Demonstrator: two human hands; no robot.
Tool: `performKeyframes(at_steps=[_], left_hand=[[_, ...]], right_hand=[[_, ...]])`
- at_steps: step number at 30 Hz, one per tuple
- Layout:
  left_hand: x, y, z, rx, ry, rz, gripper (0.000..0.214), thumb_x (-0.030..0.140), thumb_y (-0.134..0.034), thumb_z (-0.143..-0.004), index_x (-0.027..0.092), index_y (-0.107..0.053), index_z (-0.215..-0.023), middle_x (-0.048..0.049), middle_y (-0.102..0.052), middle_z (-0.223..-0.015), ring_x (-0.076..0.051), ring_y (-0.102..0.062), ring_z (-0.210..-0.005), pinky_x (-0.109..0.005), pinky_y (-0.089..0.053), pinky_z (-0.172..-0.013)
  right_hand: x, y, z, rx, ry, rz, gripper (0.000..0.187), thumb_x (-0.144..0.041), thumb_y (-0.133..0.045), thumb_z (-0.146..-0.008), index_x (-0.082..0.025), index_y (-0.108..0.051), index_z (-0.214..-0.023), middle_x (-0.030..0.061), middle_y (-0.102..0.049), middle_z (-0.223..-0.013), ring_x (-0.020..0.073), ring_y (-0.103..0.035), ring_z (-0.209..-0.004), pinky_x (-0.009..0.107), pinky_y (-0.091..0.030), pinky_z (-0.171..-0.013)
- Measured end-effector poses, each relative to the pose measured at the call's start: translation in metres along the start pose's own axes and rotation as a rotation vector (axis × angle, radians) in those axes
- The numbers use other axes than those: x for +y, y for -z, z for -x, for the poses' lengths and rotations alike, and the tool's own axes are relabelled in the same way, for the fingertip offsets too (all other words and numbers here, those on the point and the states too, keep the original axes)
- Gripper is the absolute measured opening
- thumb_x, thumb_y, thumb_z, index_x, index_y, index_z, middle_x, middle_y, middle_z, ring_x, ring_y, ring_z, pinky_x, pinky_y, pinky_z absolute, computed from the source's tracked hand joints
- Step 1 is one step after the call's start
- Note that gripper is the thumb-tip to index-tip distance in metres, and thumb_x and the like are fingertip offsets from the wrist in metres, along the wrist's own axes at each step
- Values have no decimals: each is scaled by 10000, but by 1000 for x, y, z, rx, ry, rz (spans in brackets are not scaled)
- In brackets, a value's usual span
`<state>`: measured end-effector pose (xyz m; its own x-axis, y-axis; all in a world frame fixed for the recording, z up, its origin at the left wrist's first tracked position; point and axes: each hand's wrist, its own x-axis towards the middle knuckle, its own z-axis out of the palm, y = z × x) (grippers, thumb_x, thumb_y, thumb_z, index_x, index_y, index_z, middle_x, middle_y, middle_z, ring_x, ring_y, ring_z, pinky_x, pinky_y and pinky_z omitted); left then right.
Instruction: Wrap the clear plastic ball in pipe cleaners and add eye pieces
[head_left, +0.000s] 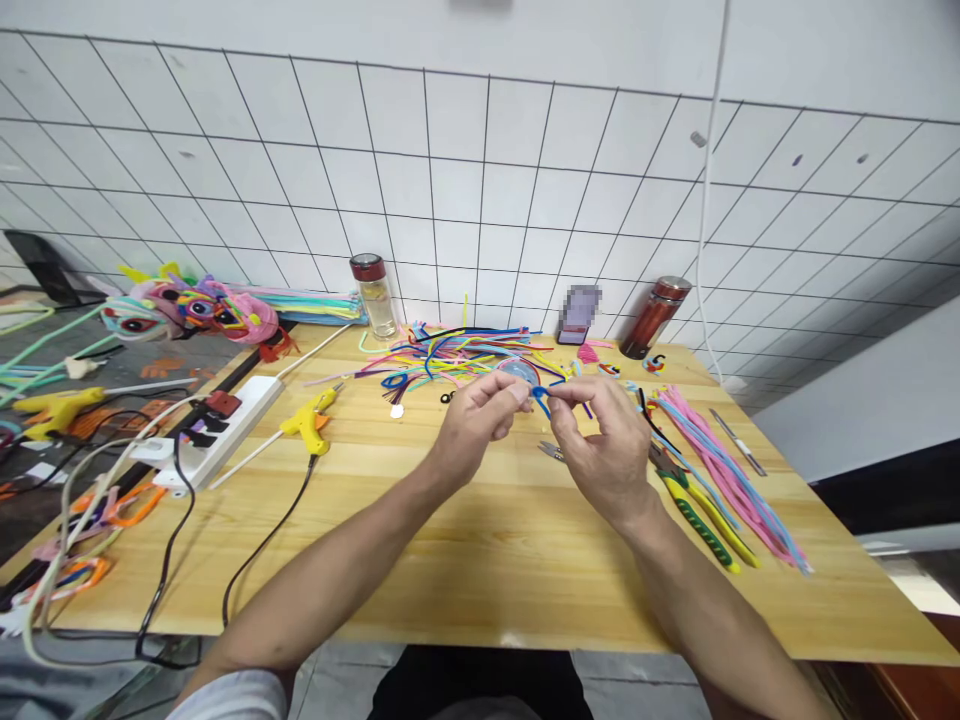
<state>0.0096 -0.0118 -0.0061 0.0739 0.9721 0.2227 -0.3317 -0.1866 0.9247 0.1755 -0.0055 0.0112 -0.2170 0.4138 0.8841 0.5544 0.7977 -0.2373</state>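
Note:
My left hand [480, 420] and my right hand [596, 435] meet above the middle of the wooden table [465, 540]. Both pinch a small coiled pipe-cleaner piece [529, 382], light blue and pinkish with a darker blue loop hanging at its right side. The fingers of each hand are closed round it. Just behind the hands lies a tangled pile of coloured pipe cleaners [457, 358].
A yellow glue gun [309, 425] and a white power strip [225, 425] lie at the left. Pliers [694, 505] and a bundle of pink and blue pipe cleaners [724, 470] lie at the right. Two bottles [375, 295] [654, 317] and a phone [579, 313] stand by the tiled wall.

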Motion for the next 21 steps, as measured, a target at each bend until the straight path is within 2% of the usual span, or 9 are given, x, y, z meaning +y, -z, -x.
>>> performKeyframes(at_steps=[6,9,14,21], left_hand=[[19,12,-8,-138,74,-141,299,437,-780,-789,169,-645,-784,41,-520,-657,-61,-333,-525,-232,-253,-496],[20,13,-8,-154,76,-166,294,420,-783,-779,171,-629,-750,51,-477,-622,-64,-333,-524,-231,-256,-499],[7,8,-6,-18,41,-92,332,454,-800,-783,168,-636,-741,40,-508,-636,-58,-335,-508,-231,-245,-482],[-19,-11,7,199,-65,28,328,476,-783,-844,176,-653,-808,53,-514,-642,-55,-338,-515,-225,-272,-500]], right_hand=[[6,0,1,-97,24,-19,146,-107,-615,-949,-238,-677,-963,39,-736,-869,202,-697,-826,352,-543,-748],[8,-2,2,-121,35,-33,144,-109,-612,-949,-236,-679,-954,42,-739,-867,207,-704,-834,362,-549,-760],[4,-5,4,-90,-26,-41,144,-119,-633,-939,-244,-701,-959,26,-736,-835,192,-704,-789,351,-562,-746],[-6,-18,11,-5,-58,-43,125,-126,-623,-964,-237,-673,-936,9,-705,-778,160,-659,-702,316,-529,-681]])
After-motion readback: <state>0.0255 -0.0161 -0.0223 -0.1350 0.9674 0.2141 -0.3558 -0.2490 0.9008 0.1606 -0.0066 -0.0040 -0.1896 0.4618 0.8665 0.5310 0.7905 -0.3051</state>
